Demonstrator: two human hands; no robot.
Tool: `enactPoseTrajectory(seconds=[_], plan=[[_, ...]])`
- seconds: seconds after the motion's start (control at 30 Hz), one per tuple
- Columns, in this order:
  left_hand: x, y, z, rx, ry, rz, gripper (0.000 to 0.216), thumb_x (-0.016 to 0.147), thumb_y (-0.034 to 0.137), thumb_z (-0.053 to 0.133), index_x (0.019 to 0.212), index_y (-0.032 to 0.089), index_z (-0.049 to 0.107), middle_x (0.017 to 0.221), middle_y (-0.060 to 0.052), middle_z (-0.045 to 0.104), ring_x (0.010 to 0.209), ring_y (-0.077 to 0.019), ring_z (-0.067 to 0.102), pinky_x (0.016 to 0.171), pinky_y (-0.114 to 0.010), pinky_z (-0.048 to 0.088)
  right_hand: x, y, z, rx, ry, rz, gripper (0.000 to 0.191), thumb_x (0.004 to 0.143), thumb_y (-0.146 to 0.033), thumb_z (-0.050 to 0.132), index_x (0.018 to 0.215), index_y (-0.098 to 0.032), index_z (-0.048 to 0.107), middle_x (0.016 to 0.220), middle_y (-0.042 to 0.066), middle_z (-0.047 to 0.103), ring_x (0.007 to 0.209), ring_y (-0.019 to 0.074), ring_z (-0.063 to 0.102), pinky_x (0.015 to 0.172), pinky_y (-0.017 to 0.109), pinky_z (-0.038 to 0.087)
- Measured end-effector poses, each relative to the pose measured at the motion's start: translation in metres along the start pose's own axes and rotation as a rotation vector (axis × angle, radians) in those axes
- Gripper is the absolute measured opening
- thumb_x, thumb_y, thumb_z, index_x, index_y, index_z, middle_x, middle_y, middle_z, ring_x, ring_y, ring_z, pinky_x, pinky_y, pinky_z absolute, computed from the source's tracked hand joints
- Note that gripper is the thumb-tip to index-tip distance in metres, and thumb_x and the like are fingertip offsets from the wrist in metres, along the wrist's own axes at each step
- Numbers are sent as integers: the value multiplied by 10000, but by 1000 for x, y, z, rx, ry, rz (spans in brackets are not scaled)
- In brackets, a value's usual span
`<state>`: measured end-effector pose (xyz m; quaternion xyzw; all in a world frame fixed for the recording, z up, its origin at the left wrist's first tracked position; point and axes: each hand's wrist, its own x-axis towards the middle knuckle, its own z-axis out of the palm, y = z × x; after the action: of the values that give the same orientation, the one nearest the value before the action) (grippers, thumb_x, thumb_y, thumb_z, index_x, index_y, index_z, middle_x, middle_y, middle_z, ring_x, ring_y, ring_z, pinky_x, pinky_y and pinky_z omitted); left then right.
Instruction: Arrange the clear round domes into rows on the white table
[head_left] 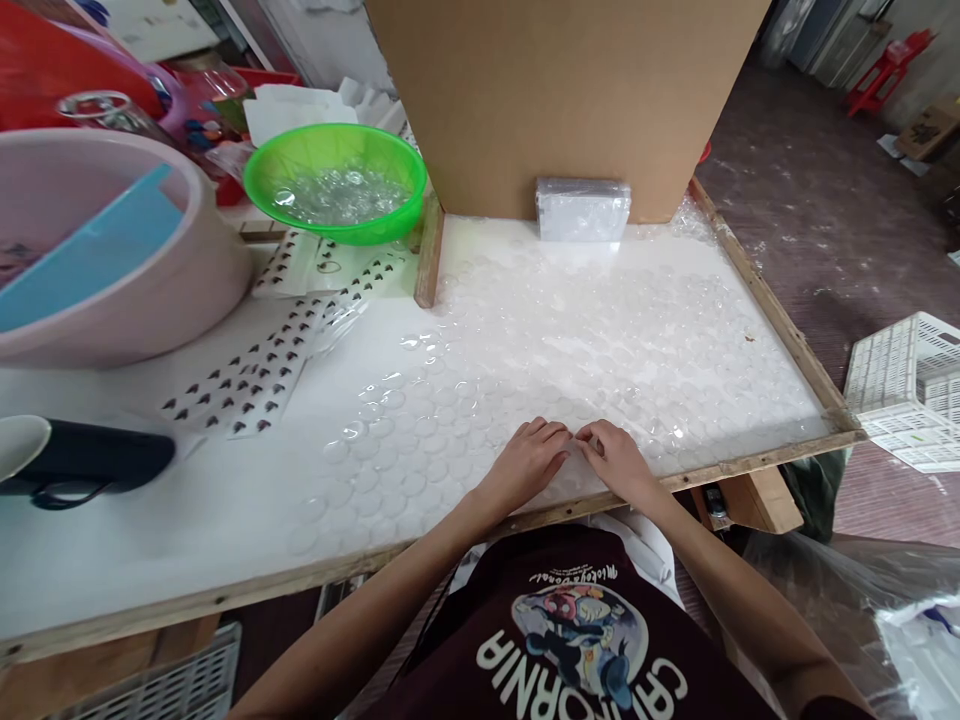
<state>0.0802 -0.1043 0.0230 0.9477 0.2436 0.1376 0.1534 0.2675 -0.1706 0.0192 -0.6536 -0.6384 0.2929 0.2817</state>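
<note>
Resting at the near edge of a white table [225, 500], the left hand [525, 462] and right hand [619, 458] meet fingertip to fingertip, fingers bunched over clear round discs [600, 340] spread across it. Whether they pinch a disc cannot be told. A green bowl [405, 200] at far left holds more. The dark shirt [450, 640] reads "CALIFORNIA".

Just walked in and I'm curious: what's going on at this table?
A person is at a white table spread with clear round discs. Their left hand and right hand rest near the front edge, fingertips meeting over the discs; whether they grip one is unclear. A green bowl with more discs, a pink basin and a cardboard box stand farther back.
</note>
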Motion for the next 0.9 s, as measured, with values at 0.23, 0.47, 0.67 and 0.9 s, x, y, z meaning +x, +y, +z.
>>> enactPoseTrajectory(seconds=[0.23, 0.47, 0.67, 0.9], plan=[[3, 6, 7, -21, -27, 74, 237, 915, 85, 537, 1118, 176, 615, 1305, -99, 621, 1188, -259, 547, 957, -419, 482, 27, 13, -15, -317, 248, -68, 237, 927, -204, 532, 1129, -206, 657, 1253, 119, 601, 1157, 268, 532, 973, 433, 424], [-8, 0, 5, -10, -10, 71, 222, 917, 97, 535, 1096, 177, 640, 1271, -109, 644, 1228, -261, 545, 985, -425, 482, 43, 24, -20, -456, 182, -18, 237, 915, -170, 556, 1119, -208, 668, 1226, 116, 611, 1142, 267, 529, 963, 433, 418], [-16, -6, 0, 13, 2, 36, 238, 910, 95, 554, 1112, 179, 645, 1273, -97, 652, 1207, -274, 559, 980, -446, 486, 43, 28, -21, -497, 176, -48, 155, 935, -161, 537, 992, -208, 673, 1102, 95, 629, 1026, 241, 553, 915, 412, 408], [-17, -1, -2, 9, 13, 30, 238, 936, 118, 534, 1141, 177, 638, 1312, -101, 632, 1224, -274, 543, 1002, -459, 465, 36, 21, -16, -487, 180, -132, 119, 933, -168, 572, 870, -205, 667, 1116, 87, 633, 1046, 241, 534, 899, 394, 393]])
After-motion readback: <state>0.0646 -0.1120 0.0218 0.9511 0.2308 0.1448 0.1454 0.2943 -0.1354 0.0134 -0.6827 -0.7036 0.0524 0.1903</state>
